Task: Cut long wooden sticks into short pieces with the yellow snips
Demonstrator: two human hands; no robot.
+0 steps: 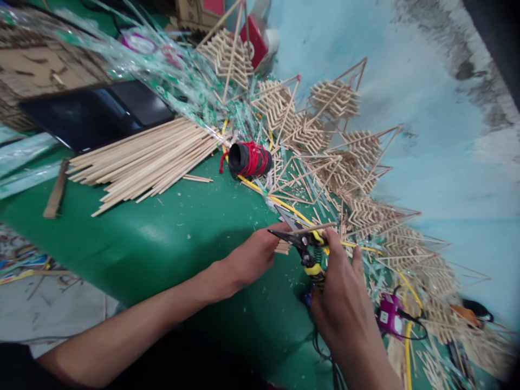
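My right hand (343, 287) is wrapped round the yellow and black handles of pruning shears (311, 254). The shears' blades stand apart, pointing left toward my other hand. My left hand (260, 252) is closed on thin wooden sticks (282, 247), whose short ends show below its fingers. One stick (314, 228) runs right from there, lying across the shears near the pivot. Most of the left fingertips are hidden behind the blades. Just beyond the hands are loose stick pieces and a black spool wound with red string (252, 158).
A bundle of long sticks (150, 157) lies left on the green surface (182, 233), beside a dark glossy panel (97, 114). Stacked stick frames (361, 162) line the blue wall. A purple device (390, 316) with a black cable sits at right. A yellow cord (290, 208) crosses the scraps.
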